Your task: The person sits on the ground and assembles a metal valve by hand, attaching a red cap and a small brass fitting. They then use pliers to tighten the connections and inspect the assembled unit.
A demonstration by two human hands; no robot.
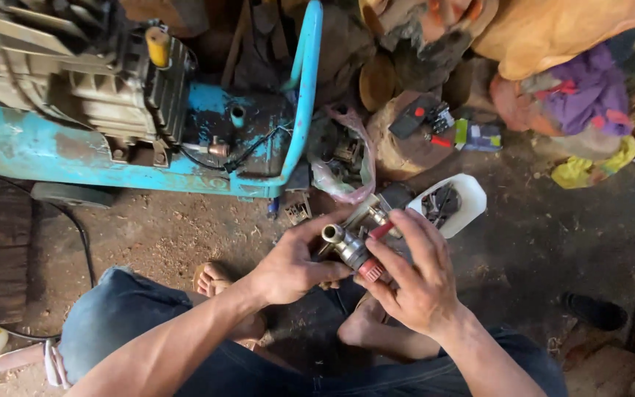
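Note:
Both of my hands grip a small metal valve assembly (352, 246) with a brass-coloured round port and a red knob, held above my knees. My left hand (295, 265) wraps its underside from the left, thumb near the port. My right hand (413, 276) covers it from the right, fingers over the red knob and a red-handled tool tip. A grey metal block (373, 213) sits just behind the assembly.
A blue air compressor (134, 110) with a grey motor stands at upper left. A cut white plastic container (451, 200) holds dark parts. A plastic bag of parts (341, 158), a log stump with tools (413, 136), cloth piles and dirt floor surround me.

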